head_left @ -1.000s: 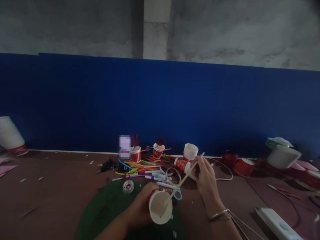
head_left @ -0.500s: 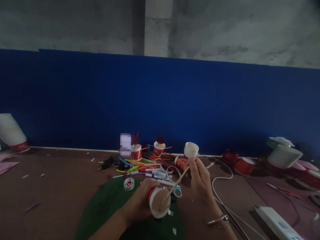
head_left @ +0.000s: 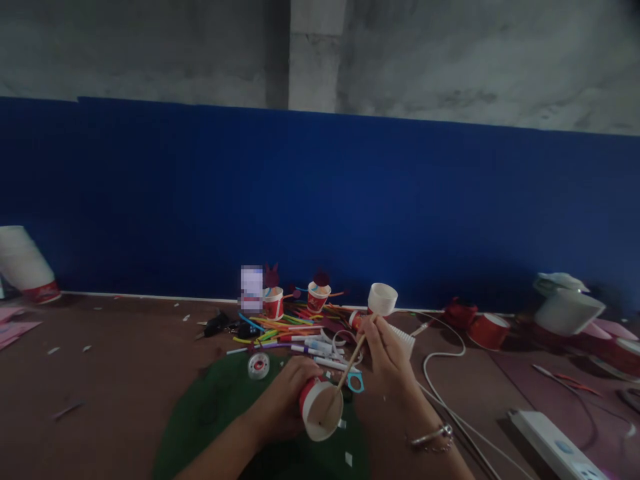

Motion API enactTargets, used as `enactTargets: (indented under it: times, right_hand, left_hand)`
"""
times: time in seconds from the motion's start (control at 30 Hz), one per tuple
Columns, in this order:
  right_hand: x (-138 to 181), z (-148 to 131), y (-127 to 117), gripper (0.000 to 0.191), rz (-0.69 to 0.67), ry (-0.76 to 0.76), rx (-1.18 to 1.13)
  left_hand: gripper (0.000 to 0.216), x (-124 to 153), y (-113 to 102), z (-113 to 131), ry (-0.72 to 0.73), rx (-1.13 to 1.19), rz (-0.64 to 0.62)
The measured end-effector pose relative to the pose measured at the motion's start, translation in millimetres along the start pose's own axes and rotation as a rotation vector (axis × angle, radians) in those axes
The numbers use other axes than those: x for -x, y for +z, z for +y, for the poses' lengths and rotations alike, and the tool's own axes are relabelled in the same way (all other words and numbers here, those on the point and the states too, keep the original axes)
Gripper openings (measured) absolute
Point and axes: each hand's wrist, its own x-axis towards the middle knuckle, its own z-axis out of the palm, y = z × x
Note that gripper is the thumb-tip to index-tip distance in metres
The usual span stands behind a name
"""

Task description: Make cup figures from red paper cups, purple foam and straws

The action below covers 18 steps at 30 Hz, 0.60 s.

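Observation:
My left hand [head_left: 290, 393] is wrapped round a red and white paper cup [head_left: 325, 415], tilted so that its mouth faces me. A small dark spot shows on the cup's inner bottom. My right hand [head_left: 387, 350] grips a thin wooden stick [head_left: 350, 363], and the stick's lower end reaches inside the cup near that spot. Under the cup lies a round green mat [head_left: 200, 417]. A tape roll [head_left: 259, 366] sits on the mat, left of the cup, and blue-handled scissors [head_left: 355, 382] lie just right of it.
Behind my hands are a pile of coloured pipe cleaners [head_left: 280, 328], marker pens [head_left: 320, 348] and two decorated cups [head_left: 319, 297]. Another paper cup [head_left: 383, 299] stands beyond my right hand. At right, a white cable [head_left: 445, 355] runs near a power strip [head_left: 555, 443]. Stacked cups [head_left: 27, 263] lean at far left.
My right hand has moved left and slightly down, and the stick's end now reaches the dark spot in the cup. The cup has shifted slightly right.

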Motion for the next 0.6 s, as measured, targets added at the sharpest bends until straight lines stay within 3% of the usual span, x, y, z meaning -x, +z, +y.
enactTargets:
  times: [0.6]
  right_hand:
    - [10.1, -2.8, 15.6, 0.031, 0.012, 0.011, -0.018]
  left_hand:
    - [0.046, 4.9, 7.5, -3.0, -0.04, -0.092, 0.001]
